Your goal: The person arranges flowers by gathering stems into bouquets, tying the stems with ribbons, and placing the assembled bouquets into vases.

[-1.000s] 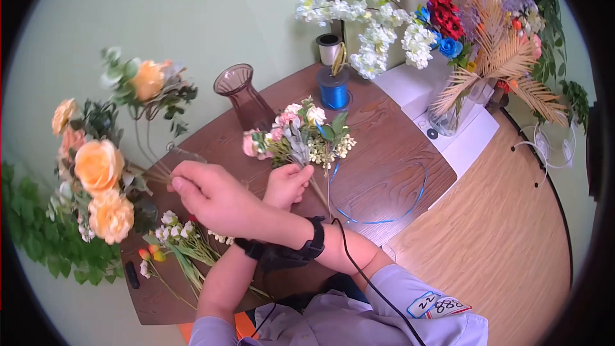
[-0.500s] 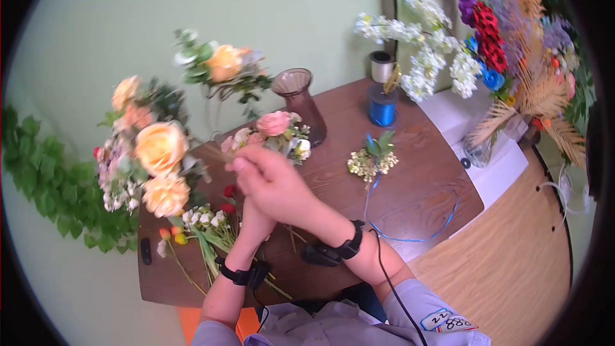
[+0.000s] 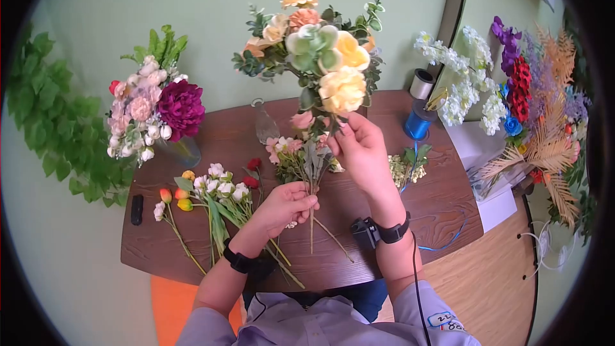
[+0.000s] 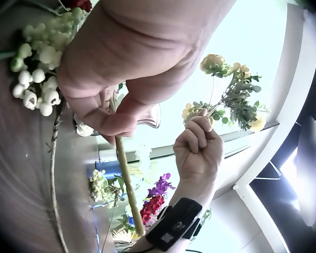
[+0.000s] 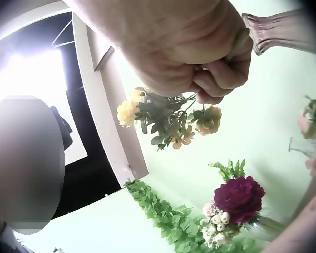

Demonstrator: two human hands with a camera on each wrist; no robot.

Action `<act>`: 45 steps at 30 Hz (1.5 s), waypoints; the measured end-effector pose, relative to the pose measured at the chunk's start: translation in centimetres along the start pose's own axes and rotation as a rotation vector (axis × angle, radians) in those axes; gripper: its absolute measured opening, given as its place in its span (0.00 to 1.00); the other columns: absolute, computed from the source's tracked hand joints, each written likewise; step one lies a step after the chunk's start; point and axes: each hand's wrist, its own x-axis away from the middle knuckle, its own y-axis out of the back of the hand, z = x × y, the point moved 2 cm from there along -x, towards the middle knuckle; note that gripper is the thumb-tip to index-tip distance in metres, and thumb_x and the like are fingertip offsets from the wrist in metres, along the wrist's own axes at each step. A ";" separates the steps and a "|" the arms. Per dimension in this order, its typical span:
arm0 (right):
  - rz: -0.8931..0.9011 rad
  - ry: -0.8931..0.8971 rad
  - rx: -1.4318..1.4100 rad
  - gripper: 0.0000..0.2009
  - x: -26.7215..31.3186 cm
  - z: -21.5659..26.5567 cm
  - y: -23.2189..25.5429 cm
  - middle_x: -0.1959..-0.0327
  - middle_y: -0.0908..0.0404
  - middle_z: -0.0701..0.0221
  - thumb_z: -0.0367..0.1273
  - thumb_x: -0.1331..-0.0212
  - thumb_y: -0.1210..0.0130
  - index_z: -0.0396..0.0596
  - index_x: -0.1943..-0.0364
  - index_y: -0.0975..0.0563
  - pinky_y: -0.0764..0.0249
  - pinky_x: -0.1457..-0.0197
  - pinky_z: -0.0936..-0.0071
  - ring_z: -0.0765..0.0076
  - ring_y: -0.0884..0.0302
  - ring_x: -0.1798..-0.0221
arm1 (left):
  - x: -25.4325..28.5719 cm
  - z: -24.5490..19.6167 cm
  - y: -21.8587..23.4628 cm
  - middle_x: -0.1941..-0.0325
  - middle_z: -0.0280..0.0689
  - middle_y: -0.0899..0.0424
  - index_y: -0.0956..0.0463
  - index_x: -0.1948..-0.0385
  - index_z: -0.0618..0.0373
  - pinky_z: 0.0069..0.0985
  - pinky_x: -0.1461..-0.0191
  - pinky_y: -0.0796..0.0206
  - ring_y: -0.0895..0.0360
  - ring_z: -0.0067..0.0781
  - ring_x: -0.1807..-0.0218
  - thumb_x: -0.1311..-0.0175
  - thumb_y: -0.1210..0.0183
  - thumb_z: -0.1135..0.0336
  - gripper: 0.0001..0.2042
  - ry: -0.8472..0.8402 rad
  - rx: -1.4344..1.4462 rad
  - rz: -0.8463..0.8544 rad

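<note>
My right hand (image 3: 362, 154) pinches the stems of a bunch of peach and yellow artificial roses (image 3: 343, 83) with green leaves, raised over the back of the table. Lower and to its left, my left hand (image 3: 285, 208) grips the stems of a smaller bunch of pink and white flowers (image 3: 285, 150). The bare stem (image 4: 129, 184) of that bunch sticks out past the left thumb and fingers in the left wrist view. In the right wrist view the peach flowers (image 5: 208, 121) show beyond the curled right fingers. The roses overlap the smaller bunch's top in the head view.
Loose white flowers (image 3: 221, 186) and tulips (image 3: 184, 204) lie at left. A purple peony bouquet (image 3: 180, 109) stands in glass behind them. A clear bottle (image 3: 266, 125) stands at the back, blue ribbon (image 3: 418, 125) at right. A pinkish vase (image 5: 279, 34) shows in the right wrist view.
My right hand has carried the peach roses from the left to the middle back, and my arms are uncrossed. The left hand still grips the smaller bunch. The head view has turned left.
</note>
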 end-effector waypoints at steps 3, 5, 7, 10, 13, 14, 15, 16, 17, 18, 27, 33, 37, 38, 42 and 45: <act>0.013 -0.094 0.070 0.11 0.2 0.9 0.4 0.79 0.30 0.80 0.32 0.24 0.55 0.40 0.57 0.24 0.42 0.73 0.85 0.87 0.40 0.76 | 1.1 -0.4 -0.3 0.65 0.33 0.17 0.24 0.50 0.59 0.14 0.71 0.33 0.26 0.14 0.74 0.30 0.41 0.71 0.10 -0.066 -0.064 0.010; -0.001 -0.077 0.045 0.10 0.4 1.6 0.2 0.79 0.30 0.80 0.32 0.24 0.55 0.40 0.56 0.24 0.42 0.73 0.85 0.86 0.39 0.76 | 2.0 -1.0 -0.3 0.65 0.33 0.17 0.24 0.51 0.60 0.14 0.70 0.32 0.26 0.14 0.73 0.31 0.41 0.71 0.10 -0.096 -0.125 -0.033; -0.012 -0.053 0.006 0.10 0.7 2.2 0.2 0.78 0.30 0.79 0.31 0.24 0.55 0.40 0.55 0.24 0.42 0.72 0.84 0.85 0.39 0.76 | 2.6 -2.2 -0.3 0.65 0.33 0.16 0.24 0.51 0.60 0.14 0.69 0.31 0.25 0.14 0.73 0.31 0.41 0.72 0.10 -0.130 -0.200 -0.083; -0.051 0.003 -0.047 0.08 0.9 2.8 0.4 0.76 0.29 0.79 0.30 0.25 0.53 0.42 0.55 0.24 0.43 0.72 0.85 0.84 0.37 0.74 | 3.0 -5.1 0.9 0.67 0.32 0.18 0.24 0.54 0.63 0.14 0.69 0.32 0.25 0.14 0.72 0.32 0.41 0.75 0.08 -0.356 -0.269 -0.217; -0.016 -0.008 0.019 0.09 0.9 3.4 1.2 0.73 0.27 0.78 0.32 0.24 0.53 0.42 0.55 0.24 0.43 0.73 0.83 0.84 0.36 0.74 | 2.5 -9.1 2.8 0.66 0.35 0.15 0.24 0.57 0.63 0.15 0.67 0.30 0.23 0.16 0.71 0.32 0.41 0.76 0.06 -0.508 -0.510 -0.338; -0.021 0.001 0.008 0.09 0.9 3.5 1.0 0.73 0.27 0.78 0.32 0.24 0.53 0.42 0.55 0.24 0.43 0.73 0.83 0.84 0.36 0.74 | 2.2 -10.7 3.0 0.67 0.35 0.15 0.24 0.59 0.63 0.16 0.67 0.29 0.23 0.17 0.71 0.33 0.41 0.76 0.05 -0.554 -0.640 -0.449; -0.042 0.020 -0.034 0.10 1.0 3.6 0.7 0.74 0.28 0.78 0.33 0.24 0.54 0.42 0.56 0.24 0.44 0.73 0.83 0.84 0.37 0.74 | 1.9 -12.6 3.3 0.68 0.34 0.15 0.24 0.59 0.63 0.17 0.67 0.29 0.22 0.18 0.70 0.34 0.41 0.75 0.05 -0.626 -0.739 -0.509; -0.063 0.037 -0.071 0.11 1.1 3.8 0.7 0.75 0.28 0.79 0.34 0.23 0.54 0.41 0.56 0.24 0.44 0.73 0.83 0.85 0.38 0.74 | 1.6 -14.8 3.5 0.67 0.33 0.14 0.23 0.59 0.64 0.17 0.65 0.30 0.21 0.17 0.68 0.34 0.41 0.75 0.06 -0.659 -0.880 -0.512; -0.071 0.037 -0.069 0.11 1.2 3.9 0.8 0.75 0.28 0.79 0.34 0.23 0.54 0.41 0.56 0.24 0.44 0.73 0.83 0.85 0.38 0.74 | 0.7 -16.1 3.9 0.67 0.32 0.15 0.22 0.58 0.65 0.17 0.64 0.30 0.21 0.17 0.66 0.35 0.41 0.75 0.07 -0.754 -0.800 -0.559; -0.063 0.051 -0.055 0.11 1.2 4.1 0.7 0.76 0.29 0.79 0.34 0.23 0.55 0.41 0.56 0.24 0.44 0.73 0.83 0.85 0.38 0.75 | 0.1 -17.9 4.4 0.67 0.32 0.15 0.22 0.57 0.66 0.17 0.62 0.30 0.20 0.17 0.64 0.35 0.40 0.75 0.07 -0.816 -0.863 -0.587; -0.043 0.044 -0.040 0.11 1.5 4.7 0.9 0.78 0.32 0.80 0.33 0.24 0.54 0.40 0.55 0.23 0.44 0.74 0.82 0.84 0.38 0.75 | -6.9 -21.1 8.2 0.73 0.30 0.21 0.23 0.65 0.66 0.17 0.65 0.30 0.25 0.16 0.70 0.35 0.40 0.77 0.03 -0.946 -0.648 -0.603; -0.017 0.021 -0.066 0.11 1.5 4.4 0.9 0.70 0.26 0.77 0.33 0.24 0.53 0.39 0.54 0.24 0.42 0.74 0.82 0.84 0.37 0.74 | -8.4 -19.7 10.9 0.68 0.31 0.18 0.23 0.59 0.66 0.18 0.60 0.27 0.20 0.19 0.64 0.33 0.41 0.76 0.05 -0.866 -0.740 -0.625; -0.059 0.030 -0.066 0.11 1.4 4.5 0.7 0.72 0.27 0.77 0.32 0.24 0.55 0.39 0.53 0.24 0.43 0.74 0.82 0.84 0.37 0.75 | -9.1 -17.2 12.0 0.74 0.33 0.19 0.22 0.65 0.67 0.21 0.64 0.31 0.25 0.18 0.71 0.38 0.38 0.76 0.05 -0.867 -0.809 -0.650; -0.057 0.049 -0.060 0.11 1.4 4.4 0.7 0.75 0.28 0.78 0.32 0.23 0.56 0.39 0.54 0.24 0.43 0.74 0.82 0.84 0.38 0.75 | -8.9 -16.5 11.8 0.73 0.31 0.19 0.21 0.64 0.66 0.19 0.63 0.30 0.24 0.17 0.69 0.37 0.38 0.75 0.04 -0.837 -0.885 -0.691; -0.029 0.066 -0.017 0.11 1.2 4.1 0.7 0.80 0.31 0.78 0.33 0.23 0.56 0.41 0.55 0.24 0.45 0.74 0.83 0.85 0.39 0.76 | -9.5 -13.9 13.9 0.67 0.31 0.17 0.20 0.61 0.65 0.21 0.59 0.29 0.21 0.20 0.64 0.39 0.38 0.76 0.06 -0.812 -0.857 -0.630; -0.025 0.056 -0.013 0.11 1.2 4.0 0.5 0.80 0.31 0.78 0.33 0.23 0.55 0.42 0.56 0.23 0.46 0.74 0.83 0.85 0.40 0.77 | -10.2 -12.5 15.3 0.58 0.36 0.14 0.20 0.56 0.66 0.23 0.53 0.28 0.20 0.22 0.58 0.39 0.40 0.78 0.10 -0.800 -0.875 -0.582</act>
